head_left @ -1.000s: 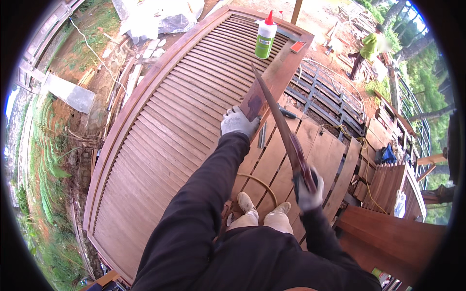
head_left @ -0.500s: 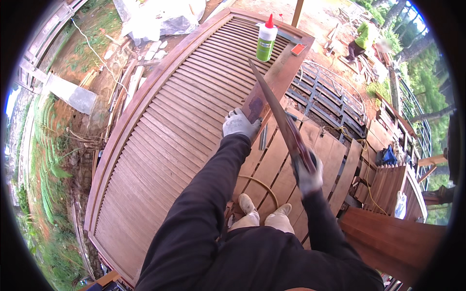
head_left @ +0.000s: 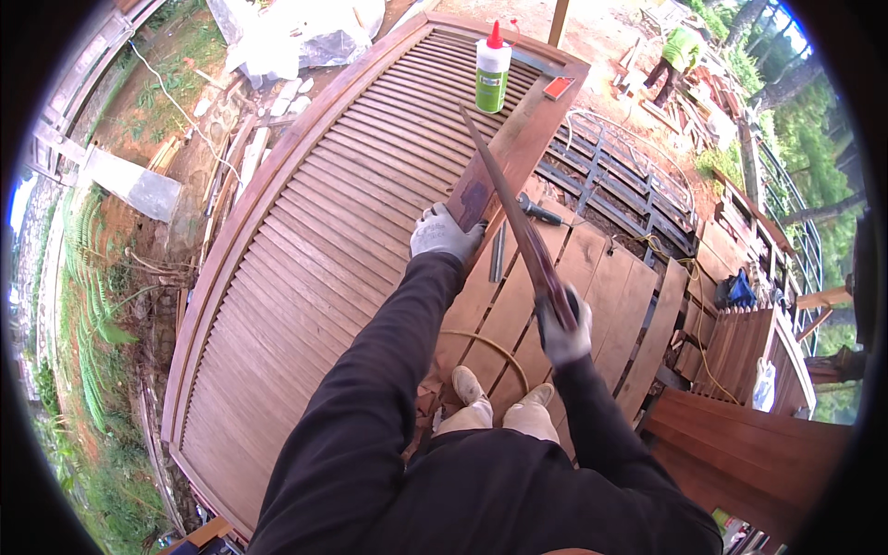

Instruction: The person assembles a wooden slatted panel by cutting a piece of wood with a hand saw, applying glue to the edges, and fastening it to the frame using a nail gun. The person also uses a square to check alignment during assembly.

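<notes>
In front of me lies a large slatted wooden panel with a reddish-brown frame. My left hand, in a grey-white work glove, is closed around the edge of a wooden frame piece bearing a dark patch. My right hand, gloved too, grips the near end of a long dark reddish-brown wooden strip. This strip slants up and leftward, narrowing toward its far end; whether it touches the frame piece I cannot tell. A green-and-white bottle with a red nozzle stands on the slats beyond.
A small orange-red flat item rests on the frame corner. Beside the panel, a dark power tool lies near a plank deck. A hose curves by my feet. Farther off, a person in a bright green top bends over timber.
My right hand has come left and slightly down with the wooden strip, whose far end has shifted left. More of the power tool shows. My left hand keeps its grip.
</notes>
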Tool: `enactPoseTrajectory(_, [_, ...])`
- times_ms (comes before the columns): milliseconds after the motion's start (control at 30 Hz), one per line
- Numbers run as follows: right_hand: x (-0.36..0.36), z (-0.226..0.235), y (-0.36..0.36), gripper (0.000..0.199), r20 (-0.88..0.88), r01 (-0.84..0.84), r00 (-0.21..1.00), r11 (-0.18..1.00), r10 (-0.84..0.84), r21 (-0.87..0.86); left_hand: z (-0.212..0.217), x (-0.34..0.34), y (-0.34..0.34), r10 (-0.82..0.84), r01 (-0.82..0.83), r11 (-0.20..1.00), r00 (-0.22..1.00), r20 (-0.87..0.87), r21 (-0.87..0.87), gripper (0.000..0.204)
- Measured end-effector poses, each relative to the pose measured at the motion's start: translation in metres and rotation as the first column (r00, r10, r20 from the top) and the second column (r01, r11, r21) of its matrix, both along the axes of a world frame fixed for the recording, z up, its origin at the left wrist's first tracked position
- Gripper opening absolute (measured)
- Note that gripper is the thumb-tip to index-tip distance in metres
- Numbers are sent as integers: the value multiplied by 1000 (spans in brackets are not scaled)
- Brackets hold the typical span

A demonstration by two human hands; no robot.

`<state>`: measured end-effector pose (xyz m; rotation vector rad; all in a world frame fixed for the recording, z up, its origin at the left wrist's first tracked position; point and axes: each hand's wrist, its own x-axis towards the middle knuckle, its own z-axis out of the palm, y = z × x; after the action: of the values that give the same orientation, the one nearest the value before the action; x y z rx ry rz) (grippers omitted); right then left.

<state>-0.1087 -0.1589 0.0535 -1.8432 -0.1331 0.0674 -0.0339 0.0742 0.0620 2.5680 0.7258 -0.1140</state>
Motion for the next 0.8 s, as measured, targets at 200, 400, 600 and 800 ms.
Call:
enactPoseTrajectory(200, [2, -22, 2, 11, 54, 13, 998, 994, -19, 112, 4, -1, -4, -2, 2, 1000, 1000, 1, -31, 79])
enactPoseTrajectory(400, [-72, -8, -50, 10, 35, -22, 999, 988, 28, -155, 0, -1, -1, 7, -7, 1000, 1000, -26, -5, 79])
enactPoseTrajectory(600, [46, 5, 27, 11, -80, 3, 997, 990, 9, 143, 0, 3, -1, 7, -6, 1000, 1000, 22, -23, 78])
enactPoseTrajectory(800, [-102, 12, -59, 13, -44, 50, 998, 997, -53, -58, 0, -6, -1, 5, -5, 1000, 1000, -13, -2, 78])
